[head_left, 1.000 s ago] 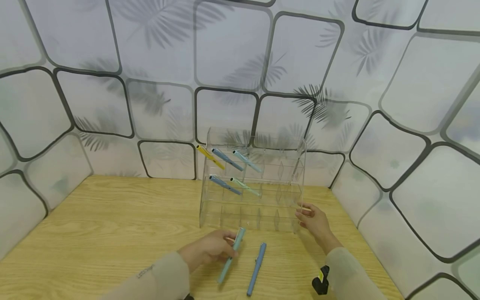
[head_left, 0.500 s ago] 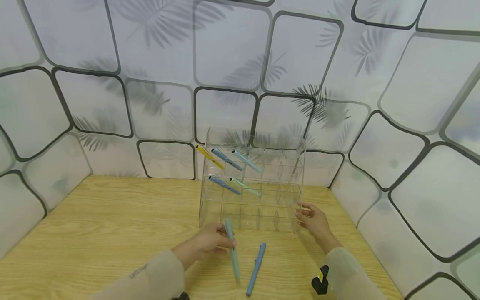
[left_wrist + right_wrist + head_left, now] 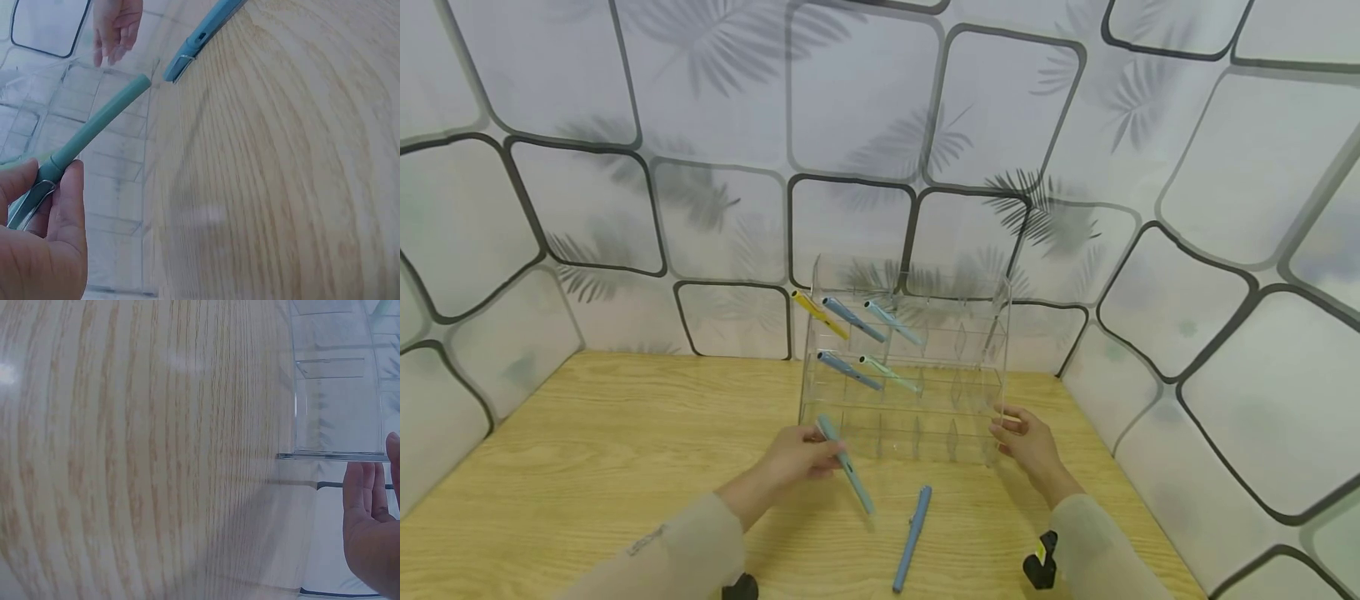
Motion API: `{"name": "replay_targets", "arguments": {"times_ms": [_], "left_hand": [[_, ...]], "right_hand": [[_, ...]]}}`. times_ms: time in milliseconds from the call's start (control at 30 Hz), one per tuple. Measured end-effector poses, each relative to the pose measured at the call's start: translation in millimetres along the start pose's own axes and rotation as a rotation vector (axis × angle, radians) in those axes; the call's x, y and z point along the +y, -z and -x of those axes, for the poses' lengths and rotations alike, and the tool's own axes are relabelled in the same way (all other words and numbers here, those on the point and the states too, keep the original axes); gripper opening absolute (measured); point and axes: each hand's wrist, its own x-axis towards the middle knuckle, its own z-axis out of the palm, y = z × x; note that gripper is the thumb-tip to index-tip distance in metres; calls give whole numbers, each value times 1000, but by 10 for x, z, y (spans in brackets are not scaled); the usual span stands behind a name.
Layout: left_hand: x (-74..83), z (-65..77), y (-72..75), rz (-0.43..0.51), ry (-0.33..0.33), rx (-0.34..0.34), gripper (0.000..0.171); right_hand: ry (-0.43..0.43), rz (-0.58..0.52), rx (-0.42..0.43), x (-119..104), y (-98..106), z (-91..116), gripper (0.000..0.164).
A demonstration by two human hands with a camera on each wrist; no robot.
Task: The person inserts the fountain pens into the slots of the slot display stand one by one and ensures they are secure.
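A clear acrylic pen rack (image 3: 910,367) stands on the wooden table (image 3: 625,442), with several pens in its upper slots. My left hand (image 3: 797,458) grips a teal pen (image 3: 846,465) (image 3: 94,128) in front of the rack's lower left corner, its upper end by the bottom row. My right hand (image 3: 1026,442) (image 3: 369,519) rests with straight fingers against the rack's lower right side. A blue pen (image 3: 913,537) (image 3: 200,34) lies on the table between the hands.
A yellow pen (image 3: 820,313), blue pens and light teal pens sit slanted in the rack's top two rows. A small black device (image 3: 1041,567) is at my right sleeve. Patterned wall panels (image 3: 700,167) close in the table at back and sides.
My left hand has lifted the teal pen off the table and swung it up toward the rack's lower left. The right hand and the blue pen have stayed put.
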Motion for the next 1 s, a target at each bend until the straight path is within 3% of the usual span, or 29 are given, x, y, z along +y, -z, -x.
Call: {"name": "replay_targets", "arguments": {"times_ms": [367, 800, 1000], "left_hand": [[193, -51, 244, 60, 9, 217, 17], [571, -124, 636, 140, -46, 312, 22], [708, -173, 750, 194, -110, 373, 15]], "right_hand": [[10, 6, 0, 7, 4, 2, 46], [10, 3, -7, 24, 7, -13, 48], [13, 1, -6, 26, 7, -18, 47]]}}
